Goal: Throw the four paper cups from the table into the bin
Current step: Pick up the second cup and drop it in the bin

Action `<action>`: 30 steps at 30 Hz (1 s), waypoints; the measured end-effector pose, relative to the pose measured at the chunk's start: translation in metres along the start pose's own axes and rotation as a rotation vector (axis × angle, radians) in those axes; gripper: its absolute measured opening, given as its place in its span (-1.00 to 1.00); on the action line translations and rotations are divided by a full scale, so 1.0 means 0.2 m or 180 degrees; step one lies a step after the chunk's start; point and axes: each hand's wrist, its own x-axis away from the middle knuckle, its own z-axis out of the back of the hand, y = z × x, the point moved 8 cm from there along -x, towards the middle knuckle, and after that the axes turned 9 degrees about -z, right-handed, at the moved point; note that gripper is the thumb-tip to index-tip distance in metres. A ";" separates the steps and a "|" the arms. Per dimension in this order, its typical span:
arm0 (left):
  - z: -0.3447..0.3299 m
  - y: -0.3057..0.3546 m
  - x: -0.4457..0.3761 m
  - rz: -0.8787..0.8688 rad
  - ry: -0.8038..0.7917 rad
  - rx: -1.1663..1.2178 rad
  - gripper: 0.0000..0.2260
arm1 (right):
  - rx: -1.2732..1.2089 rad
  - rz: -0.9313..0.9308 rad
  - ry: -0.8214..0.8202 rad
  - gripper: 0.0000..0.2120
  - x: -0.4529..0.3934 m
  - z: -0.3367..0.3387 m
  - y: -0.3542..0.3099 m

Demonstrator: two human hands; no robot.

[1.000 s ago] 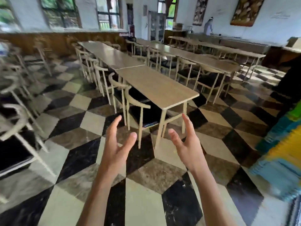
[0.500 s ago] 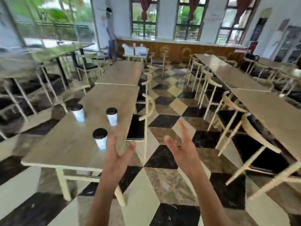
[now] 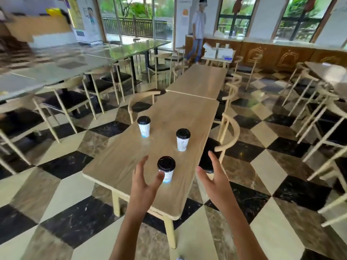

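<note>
Three white paper cups with black lids stand upright on a long wooden table (image 3: 120, 166). The nearest cup (image 3: 166, 169) is close to the table's front end, one cup (image 3: 182, 139) stands behind it to the right, and another cup (image 3: 144, 126) stands further back on the left. My left hand (image 3: 145, 182) is raised with fingers spread, its fingertips just left of the nearest cup and in front of it. My right hand (image 3: 214, 179) is open too, off the table's right edge. Both hands hold nothing. No bin is in view.
Wooden chairs (image 3: 228, 132) with black seats line both sides of the table. More tables (image 3: 65, 64) and chairs fill the left and right of the room. A person (image 3: 198, 30) stands at the far end beside a counter. The floor is checkered tile.
My view has swung left from an empty table to the table with the cups, which now lies straight ahead and closer. Both hands stay raised and open.
</note>
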 end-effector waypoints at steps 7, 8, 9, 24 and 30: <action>-0.26 -0.36 -0.37 0.0469 -0.0178 -0.0375 -0.39 | 0.0031 -0.0382 -0.0223 -0.33 -0.56 -0.17 0.24; -0.29 -0.40 -0.41 0.0537 -0.0212 -0.0447 -0.39 | 0.0011 -0.0446 -0.0252 -0.34 -0.63 -0.19 0.28; -0.32 -0.45 -0.44 0.0617 -0.0240 -0.0524 -0.38 | -0.0003 -0.0512 -0.0290 -0.34 -0.68 -0.22 0.31; -0.55 -0.92 -0.66 0.1440 -0.0854 -0.0976 -0.13 | 0.0027 -0.1113 -0.0651 -0.33 -1.03 -0.57 0.61; -0.58 -0.98 -0.70 0.1329 -0.0977 -0.1140 -0.21 | 0.0055 -0.1250 -0.0630 -0.34 -1.08 -0.61 0.67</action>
